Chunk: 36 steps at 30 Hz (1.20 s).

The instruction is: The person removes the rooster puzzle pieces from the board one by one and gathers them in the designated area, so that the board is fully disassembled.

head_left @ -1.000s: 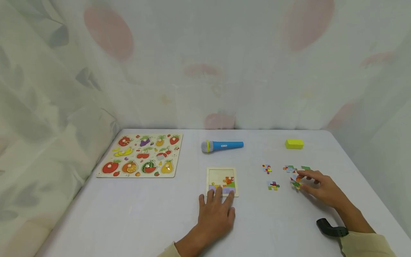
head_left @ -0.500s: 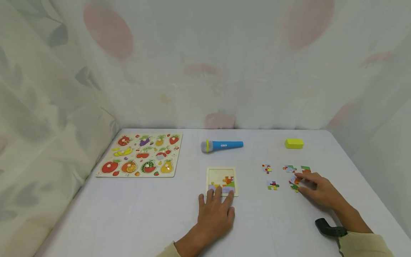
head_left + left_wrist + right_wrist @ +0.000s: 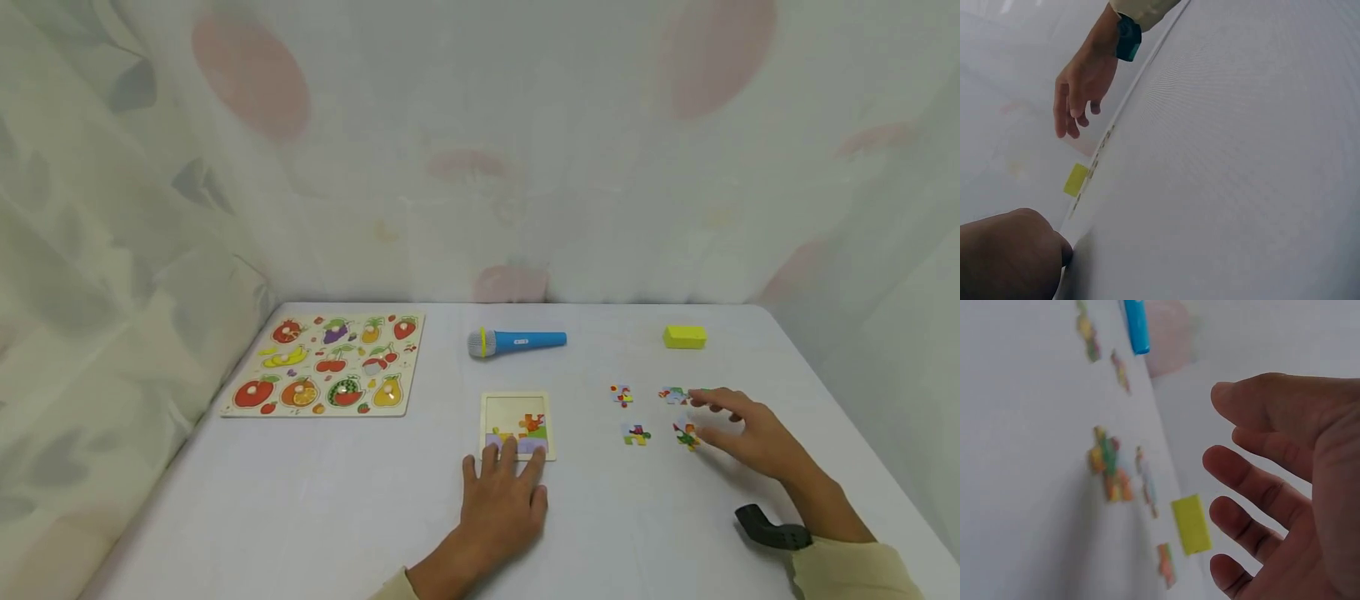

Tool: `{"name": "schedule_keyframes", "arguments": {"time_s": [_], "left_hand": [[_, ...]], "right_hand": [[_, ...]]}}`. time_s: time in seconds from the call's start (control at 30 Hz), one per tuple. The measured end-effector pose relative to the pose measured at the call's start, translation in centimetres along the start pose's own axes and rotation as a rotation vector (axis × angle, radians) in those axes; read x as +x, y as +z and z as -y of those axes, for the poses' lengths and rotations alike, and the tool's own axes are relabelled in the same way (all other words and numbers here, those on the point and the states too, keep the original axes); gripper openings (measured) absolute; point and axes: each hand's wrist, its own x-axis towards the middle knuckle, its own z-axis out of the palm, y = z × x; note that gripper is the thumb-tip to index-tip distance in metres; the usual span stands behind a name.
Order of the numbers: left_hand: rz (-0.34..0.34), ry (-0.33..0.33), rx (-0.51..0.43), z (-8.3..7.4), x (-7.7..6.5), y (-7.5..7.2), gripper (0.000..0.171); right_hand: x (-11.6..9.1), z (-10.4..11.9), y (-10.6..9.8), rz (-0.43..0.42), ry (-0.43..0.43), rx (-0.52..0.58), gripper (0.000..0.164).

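My left hand point(image 3: 504, 504) rests its spread fingertips on the front edge of a small wooden puzzle tray point(image 3: 552, 417), with several pieces fitted along its bottom and right. To the right, my right hand point(image 3: 753, 433) hovers over loose jigsaw pieces, fingers loosely bent and holding nothing, as the right wrist view confirms. Nearest its thumb lies a green and orange jigsaw piece point(image 3: 686, 436). Behind that is a pale blue piece point(image 3: 672, 395); a red and green piece point(image 3: 1166, 565) is mostly hidden by the fingers in the head view. Further left lie two more pieces, one front point(image 3: 636, 434), one back point(image 3: 622, 395).
A blue toy microphone point(image 3: 528, 341) lies behind the tray. At the back right sits a yellow block point(image 3: 684, 337). The fruit peg board point(image 3: 322, 364) takes up the table's back left. White curtains hang behind and at the sides.
My right hand has lifted off the green and orange piece, which has shifted slightly toward the front left and turned. My left hand has stayed on the tray.
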Motion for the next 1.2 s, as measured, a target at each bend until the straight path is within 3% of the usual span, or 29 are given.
{"name": "schedule_keyframes", "arguments": {"time_s": [0.23,0.57,0.97,1.2], "left_hand": [[-0.008,0.006,-0.001,0.0,-0.1,-0.2,0.048],[0.004,0.002,-0.004,0.1,-0.2,-0.2,0.049],[-0.002,0.005,-0.008,0.1,-0.1,-0.2,0.048],[0.000,0.015,0.004,0.1,0.0,-0.2,0.048]], "right_hand": [[1.4,2.0,-0.6,0.000,-0.059,0.031,0.055],[4.0,6.2,-0.3,0.012,-0.079,0.100,0.053],[7.6,9.8,2.7,0.008,-0.104,0.236,0.050],[9.0,10.8,4.9,0.013,-0.121,0.286,0.047]]}}
